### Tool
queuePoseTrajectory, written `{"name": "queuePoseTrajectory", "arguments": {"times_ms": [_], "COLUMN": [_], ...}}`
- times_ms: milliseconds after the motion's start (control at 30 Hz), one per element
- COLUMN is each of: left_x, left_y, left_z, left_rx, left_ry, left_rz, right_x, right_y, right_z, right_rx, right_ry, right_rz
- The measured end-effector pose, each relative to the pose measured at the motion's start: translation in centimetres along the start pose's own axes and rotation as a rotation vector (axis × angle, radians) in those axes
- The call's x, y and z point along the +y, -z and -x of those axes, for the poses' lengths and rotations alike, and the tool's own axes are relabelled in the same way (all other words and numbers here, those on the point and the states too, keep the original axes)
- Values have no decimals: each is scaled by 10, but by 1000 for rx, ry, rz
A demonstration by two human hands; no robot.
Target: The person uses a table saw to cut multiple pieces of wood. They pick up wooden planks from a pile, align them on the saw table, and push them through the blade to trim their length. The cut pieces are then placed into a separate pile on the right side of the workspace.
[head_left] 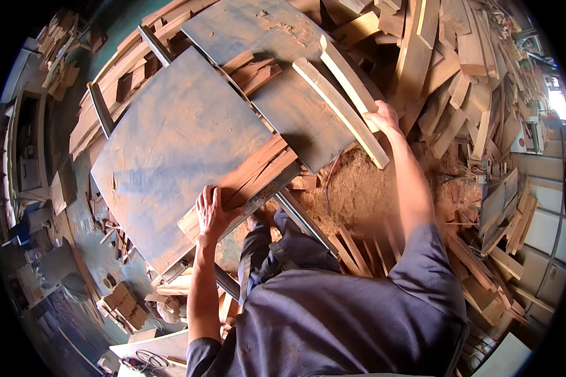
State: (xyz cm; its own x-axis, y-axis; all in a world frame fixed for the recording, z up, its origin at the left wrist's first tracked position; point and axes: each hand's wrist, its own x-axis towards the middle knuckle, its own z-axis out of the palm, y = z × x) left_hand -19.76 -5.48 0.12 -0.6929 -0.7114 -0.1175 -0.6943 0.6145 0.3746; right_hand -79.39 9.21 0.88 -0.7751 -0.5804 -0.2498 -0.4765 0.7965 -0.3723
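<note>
Near the front edge of a grey metal machine table point(176, 144), a reddish wooden board point(258, 169) with dark cracks lies flat. My left hand point(212, 210) is closed over it toward its left end, fingers across the top and thumb at the near side. Over to the right, with the arm stretched out, my right hand point(382, 117) grips the near end of a pale wooden strip point(347, 75). Just left of that strip, a second, slightly curved pale strip point(339, 110) lies over the table's right edge, apart from my fingers.
Short reddish offcuts point(258, 74) lie by the slot between the table sections. Sawdust point(358, 195) is heaped right of my legs. A big pile of boards point(453, 69) rises at the far right. Metal rails point(305, 220) stick out at the near side; stacked planks point(122, 81) stand beyond the left edge.
</note>
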Motion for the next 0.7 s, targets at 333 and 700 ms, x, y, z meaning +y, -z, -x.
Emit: {"name": "queuePoseTrajectory", "arguments": {"times_ms": [333, 700], "left_x": [21, 15], "left_y": [40, 26], "left_z": [-42, -34], "left_rx": [-309, -200], "left_ry": [111, 37], "left_rz": [-32, -89], "right_x": [-2, -13], "right_y": [-13, -32], "right_z": [166, 318], "right_rx": [-296, -177], "right_ry": [-146, -173], "right_rz": [-1562, -1686]}}
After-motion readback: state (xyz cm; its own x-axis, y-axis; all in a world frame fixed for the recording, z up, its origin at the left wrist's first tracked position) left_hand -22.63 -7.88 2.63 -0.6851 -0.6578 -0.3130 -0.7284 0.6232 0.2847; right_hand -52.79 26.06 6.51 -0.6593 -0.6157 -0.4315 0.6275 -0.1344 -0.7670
